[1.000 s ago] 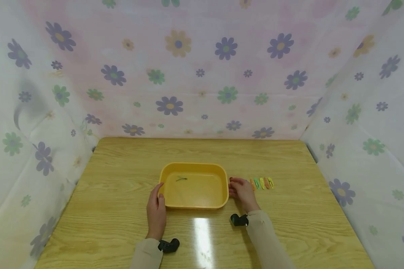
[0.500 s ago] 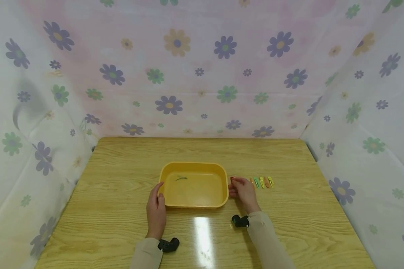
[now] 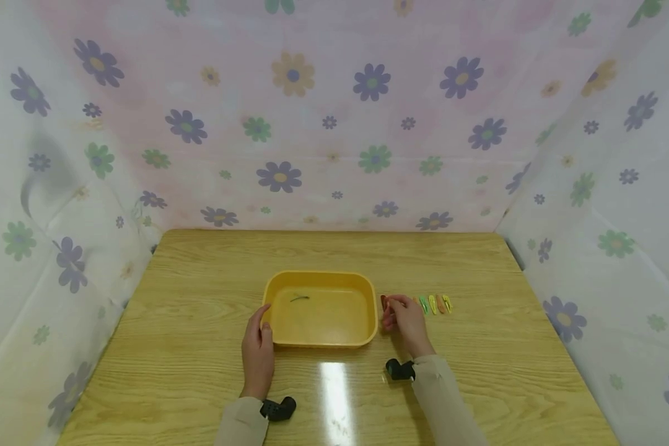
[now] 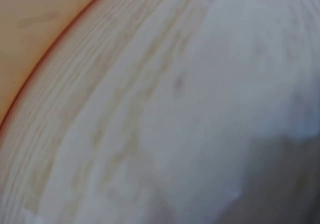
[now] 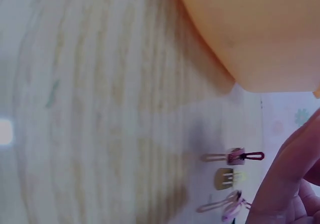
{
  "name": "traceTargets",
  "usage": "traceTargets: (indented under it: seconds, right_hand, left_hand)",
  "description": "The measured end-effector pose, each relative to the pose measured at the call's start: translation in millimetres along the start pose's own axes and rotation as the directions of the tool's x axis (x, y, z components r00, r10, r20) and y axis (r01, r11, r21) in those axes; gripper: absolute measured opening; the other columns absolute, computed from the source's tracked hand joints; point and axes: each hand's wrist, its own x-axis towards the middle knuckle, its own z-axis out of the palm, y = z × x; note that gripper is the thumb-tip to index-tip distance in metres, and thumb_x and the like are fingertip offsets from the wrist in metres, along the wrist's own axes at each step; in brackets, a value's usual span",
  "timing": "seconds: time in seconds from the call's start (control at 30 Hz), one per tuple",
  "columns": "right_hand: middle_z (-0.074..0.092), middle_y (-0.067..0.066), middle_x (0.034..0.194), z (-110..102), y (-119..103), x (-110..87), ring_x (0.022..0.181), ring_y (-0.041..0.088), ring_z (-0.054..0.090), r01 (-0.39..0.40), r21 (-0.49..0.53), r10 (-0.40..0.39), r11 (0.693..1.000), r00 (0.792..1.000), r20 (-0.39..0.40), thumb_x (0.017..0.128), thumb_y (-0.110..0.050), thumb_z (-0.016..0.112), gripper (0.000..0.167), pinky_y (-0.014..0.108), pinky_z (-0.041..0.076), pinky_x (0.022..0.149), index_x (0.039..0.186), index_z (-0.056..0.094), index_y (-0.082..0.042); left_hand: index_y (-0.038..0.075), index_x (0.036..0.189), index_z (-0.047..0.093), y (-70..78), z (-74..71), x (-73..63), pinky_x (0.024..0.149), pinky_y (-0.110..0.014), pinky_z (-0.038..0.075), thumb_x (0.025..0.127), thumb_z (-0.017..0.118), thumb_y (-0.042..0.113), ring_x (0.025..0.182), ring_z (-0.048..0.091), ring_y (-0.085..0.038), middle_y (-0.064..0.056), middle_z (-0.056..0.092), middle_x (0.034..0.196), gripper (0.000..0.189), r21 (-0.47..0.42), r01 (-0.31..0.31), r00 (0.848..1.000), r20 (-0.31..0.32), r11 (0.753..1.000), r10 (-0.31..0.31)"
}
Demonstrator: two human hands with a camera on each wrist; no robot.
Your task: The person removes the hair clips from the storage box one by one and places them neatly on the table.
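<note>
In the head view my left hand (image 3: 258,356) grips the left side of a yellow plastic tray (image 3: 321,344), with fingertips at its rim. A thin dark green strand or mark (image 3: 300,298) shows on the tray floor. My right hand (image 3: 408,322) is beside the tray's right wall, fingers bent, over a row of hair clips. Close to its fingertips lies a red hair clip (image 3: 383,302). Green (image 3: 424,304), yellow (image 3: 432,304) and orange (image 3: 440,304) hair clips lie right of the hand. In the right wrist view the fingertips run out of frame, so any pinch is hidden.
The wood-grain table (image 3: 201,371) ends at a flowered cloth (image 3: 334,124) at the back and sides. Black wrist devices (image 3: 279,409) sit on both wrists. A bright reflection lies on the table in front of the tray.
My right hand has shifted slightly right, away from the tray wall. More of the red hair clip shows, while the nearest orange one is now mostly covered. My left hand has stayed put.
</note>
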Motion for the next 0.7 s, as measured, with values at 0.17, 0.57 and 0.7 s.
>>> traceTargets:
  seconds: [0.17,0.57,0.7]
  right_hand:
    - [0.056,0.015,0.077,1,-8,-1.8,0.055,0.017,0.054,0.059,-0.003,-0.059,0.998,0.998,0.002,0.093,-0.018,0.046,0.028,0.028,0.047,0.051,0.11,0.057,0.001]
    - [0.056,0.02,0.073,18,-23,-19.7,0.05,0.017,0.052,0.191,0.083,-0.192,0.978,0.981,0.004,0.093,-0.015,0.046,0.024,0.029,0.046,0.047,0.106,0.058,0.001]
    - [0.055,0.015,0.069,26,-30,-26.4,0.049,0.017,0.051,0.206,0.077,-0.209,0.976,0.978,0.03,0.093,-0.017,0.046,0.023,0.029,0.047,0.047,0.106,0.058,-0.002]
  left_hand:
    - [0.032,0.126,0.047,0.2,0.5,1.0,0.087,-0.036,0.035,0.096,0.037,0.022,0.113,0.043,-0.011,0.012,0.044,0.129,0.034,-0.012,0.006,1.0,-0.002,1.0,-0.006]
    - [0.033,0.126,0.047,-1.2,-0.2,-0.1,0.089,-0.038,0.036,0.096,0.037,0.022,0.116,0.041,-0.01,0.012,0.043,0.13,0.033,-0.001,0.018,1.0,-0.002,1.0,-0.018]
    - [0.032,0.126,0.047,-0.3,-0.2,-0.7,0.089,-0.038,0.036,0.096,0.037,0.023,0.116,0.041,-0.01,0.012,0.043,0.13,0.033,-0.004,0.02,1.0,-0.006,1.0,-0.02]
